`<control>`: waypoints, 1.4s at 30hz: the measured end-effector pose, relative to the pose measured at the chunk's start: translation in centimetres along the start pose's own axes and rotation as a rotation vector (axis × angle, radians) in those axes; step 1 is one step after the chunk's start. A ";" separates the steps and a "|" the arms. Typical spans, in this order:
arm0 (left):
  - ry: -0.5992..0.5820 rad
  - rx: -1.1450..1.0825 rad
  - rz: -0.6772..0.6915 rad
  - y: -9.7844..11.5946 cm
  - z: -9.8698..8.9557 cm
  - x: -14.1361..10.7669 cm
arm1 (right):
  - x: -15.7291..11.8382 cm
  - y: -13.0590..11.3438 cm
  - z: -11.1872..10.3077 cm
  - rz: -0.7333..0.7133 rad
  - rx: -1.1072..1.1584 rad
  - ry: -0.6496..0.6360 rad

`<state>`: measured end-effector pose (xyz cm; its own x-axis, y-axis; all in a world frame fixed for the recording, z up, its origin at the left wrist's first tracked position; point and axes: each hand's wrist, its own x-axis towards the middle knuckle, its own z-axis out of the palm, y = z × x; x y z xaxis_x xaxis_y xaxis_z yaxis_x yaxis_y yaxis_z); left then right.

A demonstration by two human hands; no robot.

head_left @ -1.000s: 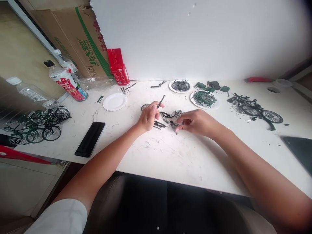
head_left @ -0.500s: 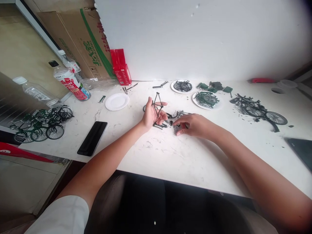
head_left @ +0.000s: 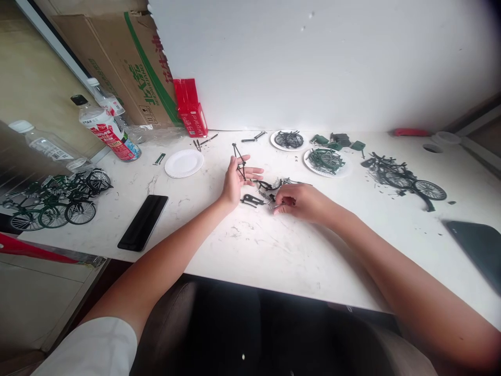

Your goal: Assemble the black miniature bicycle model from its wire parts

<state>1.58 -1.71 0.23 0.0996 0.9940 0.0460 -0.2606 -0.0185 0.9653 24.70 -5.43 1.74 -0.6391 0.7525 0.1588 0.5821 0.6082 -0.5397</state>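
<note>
Head view, and here's the count: whole bicycles point(head_left: 57, 206) left of the phone point(head_left: 143, 223), while right of it my left hand point(head_left: 233, 187) grips a wheelless frame point(head_left: 240, 155) and my right hand point(head_left: 300, 202) curls, catch unclear, over loose parts point(head_left: 253, 200) seemingly unjoined.

I can pass over the smooth white tabletop point(head_left: 274, 261) below centre; at centre, thin black bicycle parts point(head_left: 254, 200) (a jumble) obstruct me.
</note>
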 end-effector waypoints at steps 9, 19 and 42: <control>0.029 0.096 0.101 -0.9 -0.1 -0.4 | 0.2 0.0 1.7 0.010 -0.002 0.353; -0.043 0.148 0.082 -0.9 0.1 -0.8 | 0.6 0.4 2.5 0.003 0.048 0.462; -0.034 0.218 0.111 -1.2 -0.5 0.0 | 0.8 2.2 2.9 0.024 -0.060 0.417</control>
<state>1.45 -1.62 -1.07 0.1148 0.9804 0.1599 -0.0591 -0.1540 0.9863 24.01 -4.22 -1.68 -0.3744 0.7969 0.4741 0.6303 0.5937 -0.5002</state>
